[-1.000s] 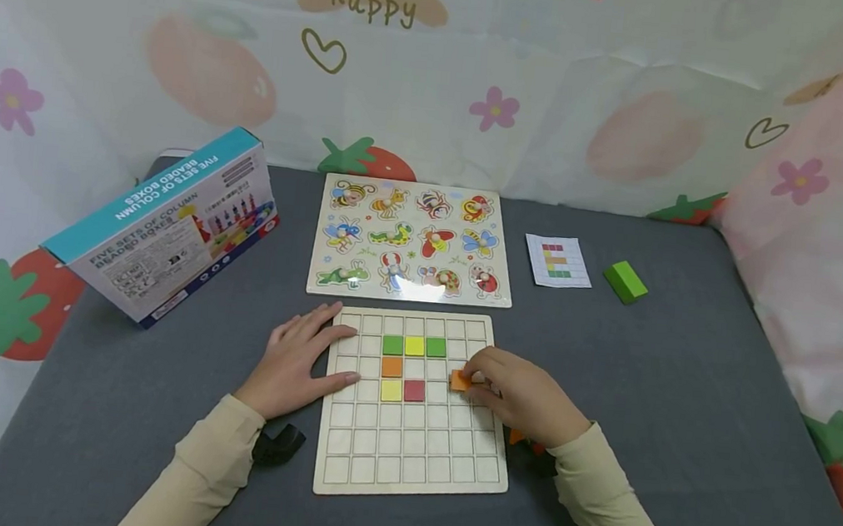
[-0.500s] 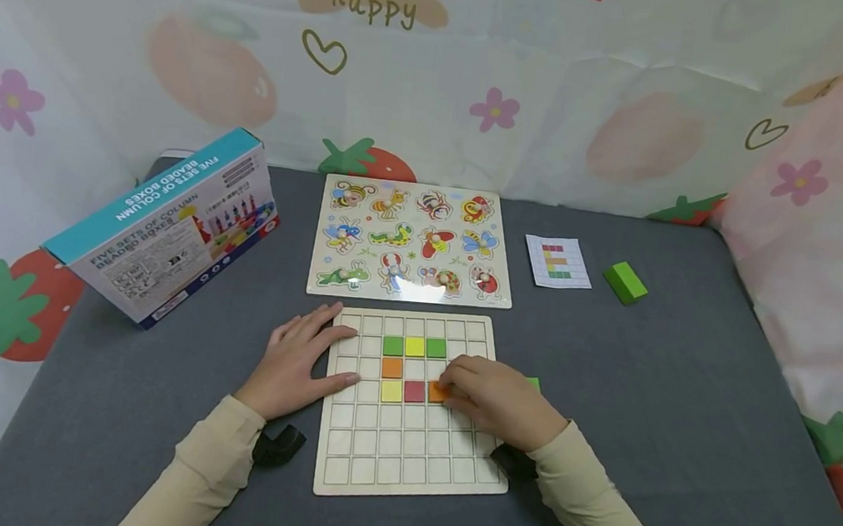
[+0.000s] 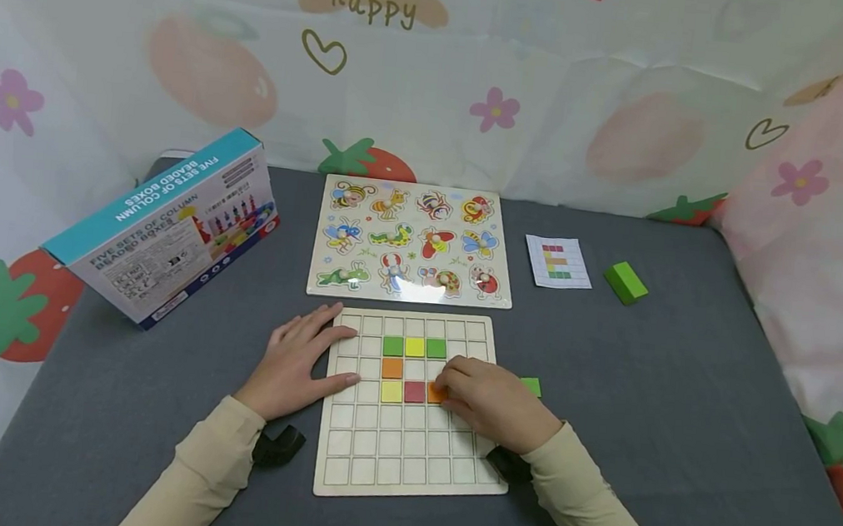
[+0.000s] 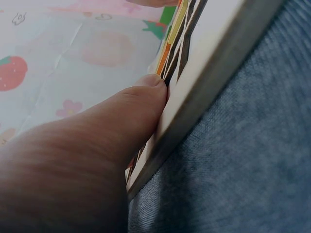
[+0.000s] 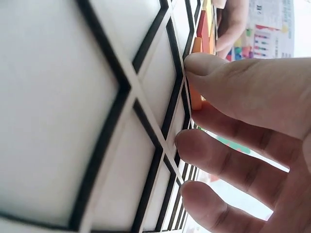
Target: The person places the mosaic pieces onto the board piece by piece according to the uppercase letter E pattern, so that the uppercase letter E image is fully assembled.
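A pale wooden grid board (image 3: pixel 411 469) lies on the table in the head view. My left hand (image 3: pixel 290 368) rests on its left edge, fingers spread. With thumb and index finger my right hand (image 3: pixel 497 403) pinches an orange tile (image 3: pixel 436 393), just right of a pink-red tile (image 3: pixel 414 391) and level with its row. In the right wrist view the orange tile (image 5: pixel 196 99) shows between thumb and finger, right at the grid surface. Other coloured tiles sit in cells: a green tile (image 3: pixel 393 346), a yellow tile (image 3: pixel 414 346) and another orange tile (image 3: pixel 392 367) among them.
Behind the board lies an insect picture puzzle (image 3: pixel 414 241). A pattern card (image 3: pixel 559 262) and a green block (image 3: pixel 625 282) are at the back right. A large toy box (image 3: pixel 169 224) stands at the left. A green piece (image 3: pixel 532 385) shows beyond the right hand.
My right hand has moved left and slightly down over the board, bringing the orange tile beside the pink-red one. In the last half second it barely shifts. The left hand stays put.
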Demonstrator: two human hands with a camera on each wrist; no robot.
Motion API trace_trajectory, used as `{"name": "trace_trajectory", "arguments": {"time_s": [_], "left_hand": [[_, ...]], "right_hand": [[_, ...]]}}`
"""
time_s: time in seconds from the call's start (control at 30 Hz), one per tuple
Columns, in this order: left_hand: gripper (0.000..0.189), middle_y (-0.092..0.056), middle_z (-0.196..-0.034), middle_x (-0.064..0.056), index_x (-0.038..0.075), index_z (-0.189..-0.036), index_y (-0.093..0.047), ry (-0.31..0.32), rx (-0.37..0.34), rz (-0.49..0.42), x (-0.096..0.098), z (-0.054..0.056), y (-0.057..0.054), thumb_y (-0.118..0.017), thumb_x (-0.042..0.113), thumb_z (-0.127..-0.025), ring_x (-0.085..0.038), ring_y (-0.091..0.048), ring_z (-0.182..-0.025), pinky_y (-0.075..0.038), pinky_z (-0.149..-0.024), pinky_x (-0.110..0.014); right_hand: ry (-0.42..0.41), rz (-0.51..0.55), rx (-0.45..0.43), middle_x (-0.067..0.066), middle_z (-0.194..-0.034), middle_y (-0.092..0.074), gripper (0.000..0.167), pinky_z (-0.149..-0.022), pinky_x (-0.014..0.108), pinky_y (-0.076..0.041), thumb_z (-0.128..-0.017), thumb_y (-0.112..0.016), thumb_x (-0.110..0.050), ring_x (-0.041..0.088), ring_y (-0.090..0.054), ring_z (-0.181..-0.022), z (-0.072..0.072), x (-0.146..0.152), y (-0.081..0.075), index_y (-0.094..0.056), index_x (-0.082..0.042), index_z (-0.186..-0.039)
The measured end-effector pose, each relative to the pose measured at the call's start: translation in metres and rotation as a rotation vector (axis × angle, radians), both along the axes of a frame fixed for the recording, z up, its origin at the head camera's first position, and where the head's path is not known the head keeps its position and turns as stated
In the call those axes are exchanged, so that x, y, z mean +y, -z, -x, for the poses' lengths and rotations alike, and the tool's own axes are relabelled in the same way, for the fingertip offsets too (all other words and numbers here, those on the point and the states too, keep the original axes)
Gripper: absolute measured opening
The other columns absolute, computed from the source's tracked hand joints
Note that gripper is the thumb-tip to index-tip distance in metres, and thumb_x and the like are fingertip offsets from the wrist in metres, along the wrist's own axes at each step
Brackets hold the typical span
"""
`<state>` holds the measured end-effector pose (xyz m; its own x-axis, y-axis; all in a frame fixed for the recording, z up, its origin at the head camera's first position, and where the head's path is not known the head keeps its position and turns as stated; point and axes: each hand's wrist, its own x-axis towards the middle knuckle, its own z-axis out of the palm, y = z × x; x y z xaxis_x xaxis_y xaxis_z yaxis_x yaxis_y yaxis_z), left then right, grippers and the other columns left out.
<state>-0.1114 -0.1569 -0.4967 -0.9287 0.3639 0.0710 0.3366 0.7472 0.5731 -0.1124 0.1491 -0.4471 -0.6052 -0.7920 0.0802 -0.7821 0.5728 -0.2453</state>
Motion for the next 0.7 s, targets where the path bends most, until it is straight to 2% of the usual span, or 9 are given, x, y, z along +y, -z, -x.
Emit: {"name": "trace_trajectory", "arguments": {"time_s": [0.43, 0.53, 0.7], "left_hand": [[0.063, -0.026, -0.157, -0.007, 0.023, -0.137, -0.051, 0.001, 0.009, -0.01, 0.0, -0.001, -0.002, -0.067, 0.054, -0.084, -0.031, -0.02, -0.145, -0.014, -0.112, -0.058], [0.063, -0.025, -0.158, -0.005, 0.024, -0.138, -0.05, 0.004, -0.001, 0.0, 0.0, -0.001, -0.001, -0.066, 0.055, -0.084, -0.029, -0.019, -0.146, -0.013, -0.113, -0.057], [0.063, -0.024, -0.158, -0.006, 0.024, -0.138, -0.049, 0.001, -0.007, -0.005, -0.001, -0.001, -0.001, -0.066, 0.054, -0.085, -0.03, -0.019, -0.146, -0.013, -0.113, -0.057]], "right_hand": [[-0.003, 0.021, -0.012, -0.004, -0.101, -0.061, 0.023, -0.08, 0.023, -0.053, -0.083, -0.076, -0.015, 0.009, -0.059, -0.091, -0.002, 0.004, -0.004, -0.066, -0.013, -0.104], [0.033, 0.033, -0.005, -0.004, -0.104, -0.061, 0.025, -0.079, 0.024, -0.054, -0.083, -0.076, -0.015, 0.009, -0.058, -0.091, -0.006, 0.014, -0.011, -0.065, -0.015, -0.105], [0.144, 0.038, 0.041, -0.005, -0.101, -0.062, 0.026, -0.077, 0.027, -0.054, -0.08, -0.079, -0.016, 0.008, -0.058, -0.088, -0.016, 0.041, -0.02, -0.066, -0.015, -0.103]]}}
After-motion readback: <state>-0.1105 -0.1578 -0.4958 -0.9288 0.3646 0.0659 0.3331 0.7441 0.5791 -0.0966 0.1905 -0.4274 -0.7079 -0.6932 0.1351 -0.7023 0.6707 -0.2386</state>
